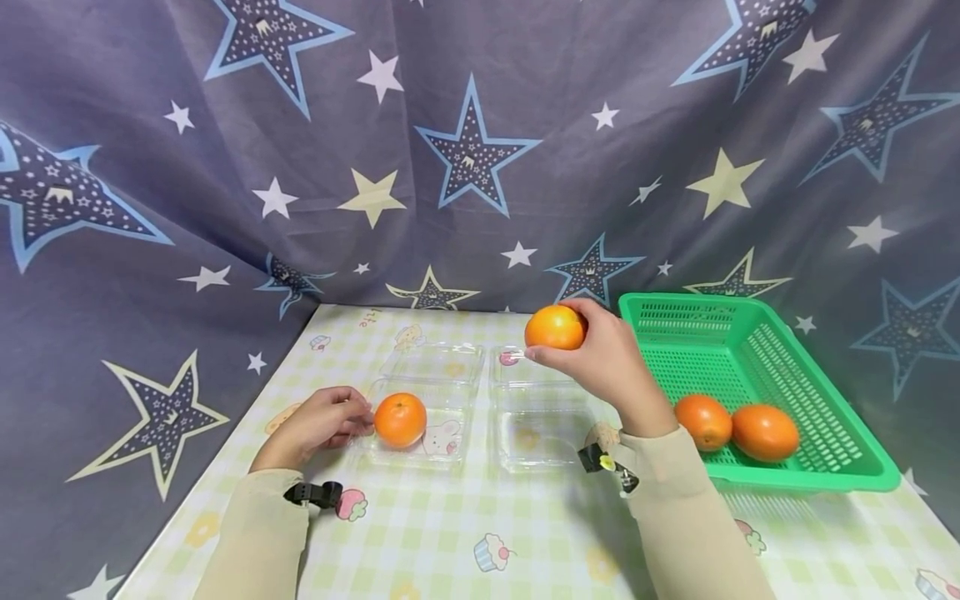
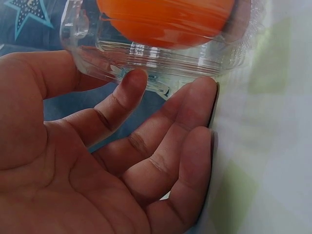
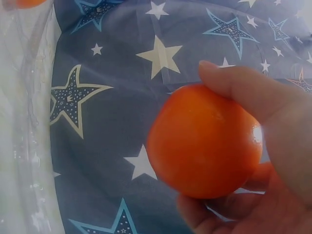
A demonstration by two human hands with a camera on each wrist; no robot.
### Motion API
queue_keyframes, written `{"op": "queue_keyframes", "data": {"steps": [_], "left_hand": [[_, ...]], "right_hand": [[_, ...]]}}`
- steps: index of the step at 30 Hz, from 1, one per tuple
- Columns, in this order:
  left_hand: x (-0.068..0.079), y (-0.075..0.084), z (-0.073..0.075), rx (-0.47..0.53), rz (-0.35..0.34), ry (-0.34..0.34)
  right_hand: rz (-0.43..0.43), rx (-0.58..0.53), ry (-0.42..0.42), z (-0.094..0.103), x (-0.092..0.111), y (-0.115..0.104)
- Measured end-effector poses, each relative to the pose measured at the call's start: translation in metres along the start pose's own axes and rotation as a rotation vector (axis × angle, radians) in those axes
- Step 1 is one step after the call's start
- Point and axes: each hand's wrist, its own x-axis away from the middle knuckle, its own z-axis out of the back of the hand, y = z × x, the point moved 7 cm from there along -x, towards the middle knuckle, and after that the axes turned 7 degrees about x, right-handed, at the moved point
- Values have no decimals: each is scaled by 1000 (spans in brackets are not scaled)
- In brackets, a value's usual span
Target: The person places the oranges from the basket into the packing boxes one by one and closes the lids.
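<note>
R hand (image 1: 611,358) holding orange (image 1: 555,327) up over back of R clear box (image 1: 543,437); L hand (image 1: 322,421) at L clear box (image 1: 450,454).
R thumb + fingers wrap the fruit; L thumb + index pinch box's left edge, 2nd orange (image 1: 400,421) inside. Green basket (image 1: 832,479) w/ 2 more oranges (image 1: 765,433) on R, R forearm (image 1: 667,483) blocking its near-left corner. Checked cloth (image 1: 420,533) under, star curtain (image 1: 480,250) behind.

Grey-blue star-print backdrop (image 1: 480,242), apparently fabric, pale green checked tabletop (image 1: 420,542)
</note>
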Motion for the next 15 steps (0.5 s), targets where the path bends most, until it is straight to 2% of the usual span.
{"op": "queue_keyframes", "data": {"steps": [6,15], "left_hand": [[0,0,0,5,-15,-21],[-1,-2,1,-3,-3,-13]], "right_hand": [[38,18,31,-4,3,-2],[64,-38,59,-7,4,0]]}}
